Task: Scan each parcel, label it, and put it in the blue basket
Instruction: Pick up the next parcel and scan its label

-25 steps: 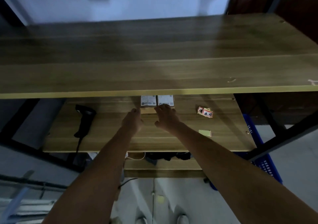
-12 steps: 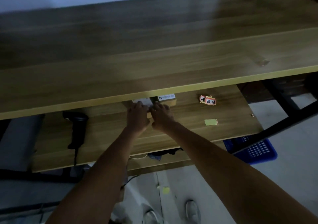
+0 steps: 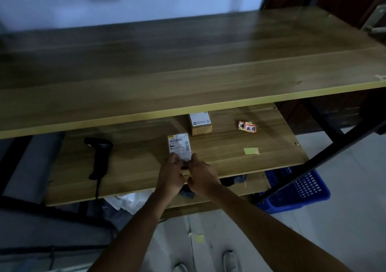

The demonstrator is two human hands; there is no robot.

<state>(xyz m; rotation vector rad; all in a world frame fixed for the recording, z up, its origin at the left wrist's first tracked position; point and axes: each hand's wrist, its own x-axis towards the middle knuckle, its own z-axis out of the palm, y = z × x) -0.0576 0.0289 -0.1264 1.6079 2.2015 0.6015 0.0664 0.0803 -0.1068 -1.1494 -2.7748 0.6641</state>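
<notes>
A small parcel with a white shipping label on top sits at the middle of the lower wooden shelf. My left hand and my right hand both grip its near end, fingers curled around it. A second cardboard parcel with a white label stands further back, partly under the upper tabletop. A black handheld scanner lies on the shelf to the left. Orange-and-white stickers lie to the right. The blue basket stands on the floor at the lower right, partly behind the black frame.
A wide upper tabletop overhangs the back of the shelf. A yellow sticky note lies on the shelf at the right. Black metal frame bars cross at the right. Bags and cloth lie beneath the shelf. My shoes show on the floor.
Both hands have pulled one parcel out from under the tabletop toward me, leaving the other parcel at the back. The head view has shifted.
</notes>
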